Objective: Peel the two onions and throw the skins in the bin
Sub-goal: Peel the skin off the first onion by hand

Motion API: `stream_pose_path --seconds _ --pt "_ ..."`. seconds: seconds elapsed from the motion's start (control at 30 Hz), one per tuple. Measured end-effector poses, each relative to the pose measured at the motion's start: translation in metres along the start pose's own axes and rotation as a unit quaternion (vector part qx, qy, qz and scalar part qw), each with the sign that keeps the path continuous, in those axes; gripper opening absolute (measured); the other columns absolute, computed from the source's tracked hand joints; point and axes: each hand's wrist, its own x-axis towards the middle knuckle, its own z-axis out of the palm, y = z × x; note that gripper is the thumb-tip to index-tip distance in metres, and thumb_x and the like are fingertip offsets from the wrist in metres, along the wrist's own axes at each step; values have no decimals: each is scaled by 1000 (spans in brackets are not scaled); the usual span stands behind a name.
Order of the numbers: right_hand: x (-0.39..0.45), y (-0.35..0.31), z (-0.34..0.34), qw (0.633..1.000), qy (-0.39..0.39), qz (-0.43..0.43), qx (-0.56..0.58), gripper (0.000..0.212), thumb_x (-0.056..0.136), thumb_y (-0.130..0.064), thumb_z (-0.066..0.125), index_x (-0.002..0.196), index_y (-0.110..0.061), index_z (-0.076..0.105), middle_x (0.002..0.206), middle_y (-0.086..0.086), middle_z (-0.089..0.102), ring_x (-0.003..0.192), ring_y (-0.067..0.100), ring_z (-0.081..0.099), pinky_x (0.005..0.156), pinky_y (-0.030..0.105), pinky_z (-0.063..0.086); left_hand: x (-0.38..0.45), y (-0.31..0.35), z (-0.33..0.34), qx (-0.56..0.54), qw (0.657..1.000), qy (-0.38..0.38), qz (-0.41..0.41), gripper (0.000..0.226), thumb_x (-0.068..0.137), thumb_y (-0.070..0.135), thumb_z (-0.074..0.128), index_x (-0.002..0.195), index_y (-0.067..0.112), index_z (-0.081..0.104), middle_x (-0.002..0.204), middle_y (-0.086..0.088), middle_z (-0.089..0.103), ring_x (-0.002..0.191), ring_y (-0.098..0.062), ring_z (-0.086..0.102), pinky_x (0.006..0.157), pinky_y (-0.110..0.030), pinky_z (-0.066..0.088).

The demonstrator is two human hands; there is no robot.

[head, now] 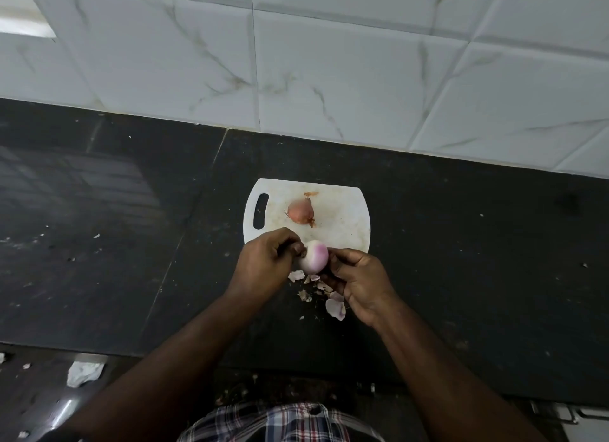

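Pale, nearly peeled round onion (314, 256) being gripped between left hand (268, 260) and right hand (357, 278), fingers curling around it; brown unpeeled onion (299, 211) lying just beyond on white plastic cutting board (342, 217).

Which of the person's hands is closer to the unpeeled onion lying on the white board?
Left. The left hand sits just below the unpeeled onion; the right hand lies farther, below and right.

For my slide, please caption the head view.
Both hands hold a peeled onion; an unpeeled onion waits on the board.
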Motion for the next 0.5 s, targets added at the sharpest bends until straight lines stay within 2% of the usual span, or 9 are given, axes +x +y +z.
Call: stream_pose_path --seconds 0.1,0.2,0.27,0.37,0.5 --pt "-2 3 1 1000 2 -17 -23 17 91 4 61 96 -5 74 93 12 78 84 23 75 69 27 60 1 0 3 34 999 -23 -17 20 97 15 54 80 21 64 73 12 67 70 -5 63 60 -16 45" --pt "1 3 2 999 29 -26 -34 17 92 4 61 99 -4 74 98 18 76 87 31 74 76 37 61 2 0 4 11 995 -61 -81 38 105 37 42 79 15 59 75 4 68 72 -15 64 65 -28 46" --pt "3 3 2 997 41 -28 -51 18 93 3 60 99 -6 75 97 18 76 86 32 74 77 40 61 3 -2 5 27 991 -102 -86 42 104 48 40 84 16 58 79 2 69 76 -17 65 70 -33 49" --pt "3 2 1 996 44 -27 -69 17 93 3 60 97 -6 75 94 17 77 84 31 75 72 37 62 2 -4 10 59 986 -143 -68 35 104 43 41 85 15 50 75 0 65 71 -19 60 64 -32 45" --pt "5 4 1 996 45 -20 -72 16 94 3 60 97 -6 74 95 15 77 85 31 74 76 38 62 4 -5 13 45 992 -105 -60 34 106 33 40 76 19 47 64 6 58 59 -7 52 56 -26 39"
